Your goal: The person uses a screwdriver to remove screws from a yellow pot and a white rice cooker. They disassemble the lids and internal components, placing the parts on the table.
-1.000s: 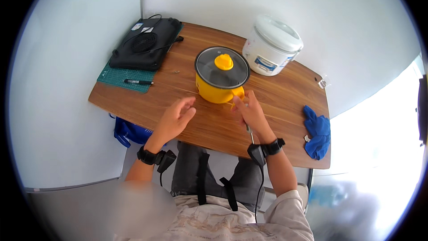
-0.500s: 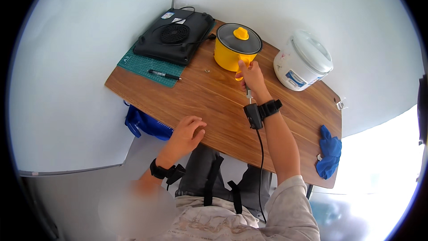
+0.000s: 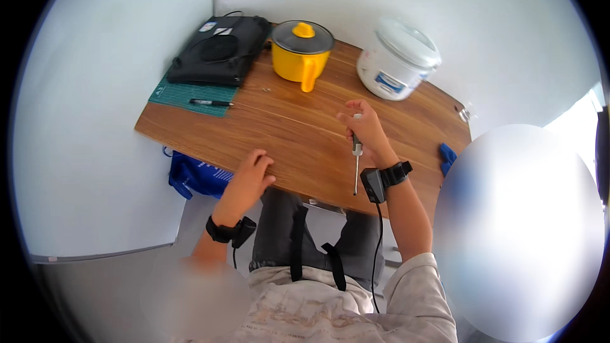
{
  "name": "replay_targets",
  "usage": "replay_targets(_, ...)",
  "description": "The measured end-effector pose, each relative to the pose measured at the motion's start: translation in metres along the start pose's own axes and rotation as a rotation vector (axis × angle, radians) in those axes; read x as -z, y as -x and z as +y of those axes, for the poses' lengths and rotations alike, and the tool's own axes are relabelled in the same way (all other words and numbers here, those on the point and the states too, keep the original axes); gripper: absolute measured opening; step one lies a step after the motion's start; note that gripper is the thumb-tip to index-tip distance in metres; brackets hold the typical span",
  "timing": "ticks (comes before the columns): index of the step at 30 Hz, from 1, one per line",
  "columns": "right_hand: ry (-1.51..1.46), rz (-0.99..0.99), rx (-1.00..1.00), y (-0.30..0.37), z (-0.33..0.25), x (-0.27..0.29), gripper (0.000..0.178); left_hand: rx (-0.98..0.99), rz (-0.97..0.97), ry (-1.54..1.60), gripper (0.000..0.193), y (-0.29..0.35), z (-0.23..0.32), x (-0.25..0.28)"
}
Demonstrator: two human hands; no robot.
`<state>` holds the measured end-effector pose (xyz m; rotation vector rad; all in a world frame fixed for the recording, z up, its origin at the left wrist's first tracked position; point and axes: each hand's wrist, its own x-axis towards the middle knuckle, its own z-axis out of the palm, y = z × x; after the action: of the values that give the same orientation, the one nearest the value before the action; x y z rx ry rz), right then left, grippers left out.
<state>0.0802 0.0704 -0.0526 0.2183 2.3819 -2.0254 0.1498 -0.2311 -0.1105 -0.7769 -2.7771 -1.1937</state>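
Tabletop (image 3: pixel 298 140) in a corner, wall behind and wall left. Back left: appliance (image 3: pixel 197 67) on the mat (image 3: pixel 223 112), covering its rear part. Pen (image 3: pixel 211 103) on the mat's uncovered front strip, before the appliance. Pot (image 3: pixel 286 67) right of the appliance, toward the back; lid (image 3: pixel 286 40) on it, handle (image 3: pixel 309 75) facing the person. Rice cooker (image 3: pixel 391 76) right of the pot, near the back wall. Cloth (image 3: pixel 447 159) far right, partly hidden by blur. Screwdriver (image 3: pixel 357 152) in the right of the hands (image 3: pixel 368 133), before the rice cooker, tip toward the person. Left one at the front edge. Bag (image 3: pixel 197 176) below the tabletop, front left.
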Motion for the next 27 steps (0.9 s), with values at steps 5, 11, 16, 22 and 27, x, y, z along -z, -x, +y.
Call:
replay_targets(5, -0.032, 0.055, 0.038, 0.078, 0.005, 0.038, 0.037, -0.011, 0.013, -0.088, 0.033, -0.003, -0.015, -0.013)
replay_targets(11, -0.287, 0.177, 0.022, 0.124, 0.025, 0.083, 0.034, 0.025, -0.086, -0.197, 0.034, -0.026, -0.007, -0.013)
replay_targets(16, -0.456, 0.234, 0.035, 0.139, 0.021, 0.114, 0.036, -0.018, -0.110, -0.230, 0.037, -0.034, -0.004, -0.005)
replay_targets(22, -0.434, 0.160, -0.011, 0.116, 0.048, 0.144, 0.036, 0.013, -0.115, -0.270, 0.035, -0.023, 0.014, -0.005)
replay_targets(27, -0.454, 0.062, -0.123, 0.096, 0.030, 0.147, 0.037, 0.171, -0.232, -0.401, 0.031, -0.047, 0.047, 0.004)
